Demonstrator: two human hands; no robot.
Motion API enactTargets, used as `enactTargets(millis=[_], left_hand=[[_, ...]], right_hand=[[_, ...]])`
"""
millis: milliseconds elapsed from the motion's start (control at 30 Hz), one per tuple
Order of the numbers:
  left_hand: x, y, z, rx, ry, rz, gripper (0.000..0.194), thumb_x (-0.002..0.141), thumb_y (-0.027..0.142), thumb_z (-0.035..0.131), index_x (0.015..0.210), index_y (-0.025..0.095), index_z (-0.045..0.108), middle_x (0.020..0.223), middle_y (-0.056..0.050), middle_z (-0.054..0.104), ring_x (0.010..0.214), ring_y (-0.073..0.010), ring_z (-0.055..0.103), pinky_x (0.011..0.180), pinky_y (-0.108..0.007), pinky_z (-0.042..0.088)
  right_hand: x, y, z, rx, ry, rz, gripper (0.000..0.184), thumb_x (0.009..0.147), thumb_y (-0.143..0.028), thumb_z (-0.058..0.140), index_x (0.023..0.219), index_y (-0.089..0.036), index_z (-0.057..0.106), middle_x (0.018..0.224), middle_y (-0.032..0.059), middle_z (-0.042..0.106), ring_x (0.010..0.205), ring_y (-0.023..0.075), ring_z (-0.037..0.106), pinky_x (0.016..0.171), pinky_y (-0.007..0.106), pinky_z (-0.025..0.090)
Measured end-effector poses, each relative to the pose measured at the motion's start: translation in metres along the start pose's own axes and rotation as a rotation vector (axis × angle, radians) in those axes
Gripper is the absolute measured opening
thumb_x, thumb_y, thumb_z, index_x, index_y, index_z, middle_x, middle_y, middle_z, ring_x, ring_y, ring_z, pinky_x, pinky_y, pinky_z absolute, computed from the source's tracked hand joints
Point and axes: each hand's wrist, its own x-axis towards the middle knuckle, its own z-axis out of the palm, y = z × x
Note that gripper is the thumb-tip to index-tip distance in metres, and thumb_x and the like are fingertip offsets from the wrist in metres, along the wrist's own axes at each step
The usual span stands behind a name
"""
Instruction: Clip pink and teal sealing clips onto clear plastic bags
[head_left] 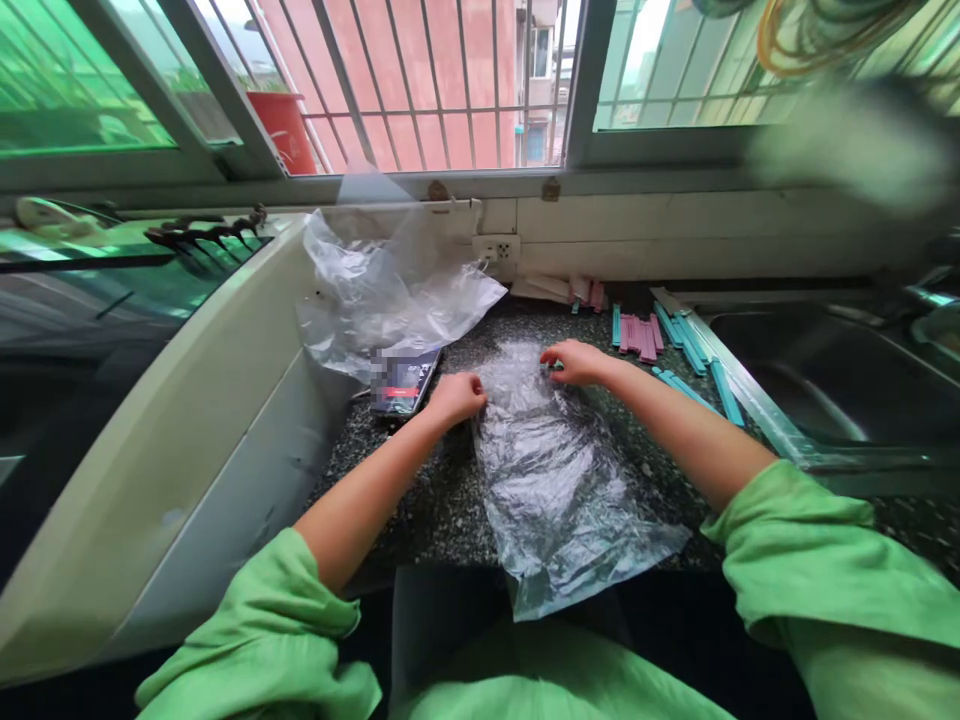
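Note:
A crumpled clear plastic bag point(555, 480) lies lengthwise on the dark speckled counter, its lower end hanging over the front edge. My left hand point(457, 398) is closed in a pinch at the bag's upper left edge. At the upper right of the bag, my right hand point(576, 362) has its fingers curled together, with a sliver of teal showing between them, seemingly a small teal strip. To the right lie loose teal strips point(686, 340) and a group of pink strips point(639, 337).
A phone point(405, 382) lies beside my left hand. Behind it, more clear plastic bags point(397, 295) are heaped against a pale appliance point(217, 420). At the right is a metal sink point(795, 375). A wall socket point(496, 248) sits below the barred window.

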Motion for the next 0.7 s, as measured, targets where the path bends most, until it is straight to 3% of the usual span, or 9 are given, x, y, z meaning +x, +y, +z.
enactTargets(millis=[67,167,267,333,400,467,533,600,700], left_hand=[[0.006,-0.003,-0.002,-0.019,-0.015,0.004,0.006,0.067,0.015,0.057,0.065,0.016,0.063,0.066,-0.006,0.064,0.067,-0.0199,0.059,0.066,-0.029,0.045],[0.010,-0.008,-0.008,-0.025,0.038,-0.001,0.009,0.070,0.014,0.053,0.068,0.016,0.062,0.072,-0.006,0.064,0.075,-0.0197,0.059,0.072,-0.029,0.045],[0.005,-0.003,-0.015,-0.031,0.306,0.059,0.014,0.071,0.017,0.056,0.083,0.014,0.062,0.093,-0.011,0.063,0.094,-0.0246,0.055,0.086,-0.038,0.042],[-0.009,0.010,-0.015,-0.075,0.498,0.256,0.023,0.074,0.022,0.056,0.096,0.014,0.060,0.106,-0.013,0.059,0.103,-0.0255,0.051,0.093,-0.042,0.038],[-0.028,0.028,-0.007,-0.149,0.375,0.562,0.024,0.079,0.025,0.053,0.100,0.017,0.059,0.106,-0.009,0.061,0.103,-0.0215,0.053,0.092,-0.039,0.040],[-0.049,0.045,0.008,-0.176,0.101,0.789,0.026,0.080,0.028,0.053,0.105,0.020,0.058,0.109,-0.007,0.062,0.104,-0.0198,0.054,0.092,-0.036,0.042],[-0.065,0.054,0.028,-0.135,-0.073,0.818,0.032,0.080,0.030,0.053,0.110,0.021,0.056,0.116,-0.009,0.060,0.107,-0.0213,0.054,0.091,-0.037,0.043],[-0.074,0.055,0.043,-0.093,-0.131,0.786,0.035,0.079,0.031,0.055,0.111,0.019,0.056,0.121,-0.010,0.057,0.111,-0.0239,0.052,0.093,-0.039,0.042],[-0.071,0.045,0.045,-0.127,0.010,0.746,0.036,0.080,0.030,0.054,0.114,0.018,0.053,0.125,-0.012,0.054,0.114,-0.0231,0.050,0.096,-0.040,0.040]], right_hand=[[0.012,-0.001,0.003,0.002,-0.049,-0.001,0.025,0.066,-0.019,0.065,0.090,-0.024,0.068,0.083,0.0009,0.069,0.076,0.0165,0.061,0.060,0.022,0.041],[0.022,0.002,0.003,-0.009,-0.060,0.020,0.013,0.066,-0.016,0.062,0.075,-0.023,0.069,0.074,0.0011,0.069,0.069,0.0161,0.061,0.056,0.022,0.039],[0.029,0.004,-0.003,-0.023,-0.011,0.052,0.014,0.067,-0.014,0.059,0.074,-0.021,0.069,0.076,0.0023,0.069,0.071,0.0167,0.061,0.057,0.022,0.038],[0.034,0.004,-0.009,-0.028,0.037,0.062,0.017,0.069,-0.014,0.056,0.078,-0.021,0.069,0.079,0.0027,0.069,0.074,0.0167,0.061,0.058,0.023,0.038],[0.036,0.003,-0.015,-0.028,0.079,0.052,0.018,0.070,-0.015,0.054,0.080,-0.021,0.068,0.081,0.0025,0.069,0.076,0.0162,0.060,0.060,0.023,0.038],[0.037,0.002,-0.021,-0.029,0.107,0.033,0.019,0.071,-0.015,0.053,0.080,-0.020,0.068,0.081,0.0023,0.068,0.076,0.0157,0.059,0.061,0.023,0.037],[0.034,0.003,-0.027,-0.032,0.128,0.017,0.019,0.071,-0.015,0.052,0.080,-0.019,0.068,0.081,0.0024,0.067,0.077,0.0156,0.058,0.063,0.023,0.038],[0.029,0.005,-0.034,-0.022,0.171,-0.010,0.018,0.070,-0.015,0.052,0.079,-0.018,0.067,0.081,0.0031,0.067,0.076,0.0155,0.057,0.066,0.024,0.038],[0.017,0.009,-0.042,0.025,0.283,-0.102,0.013,0.069,-0.016,0.053,0.074,-0.017,0.066,0.076,0.0034,0.065,0.073,0.0151,0.055,0.072,0.026,0.039]])
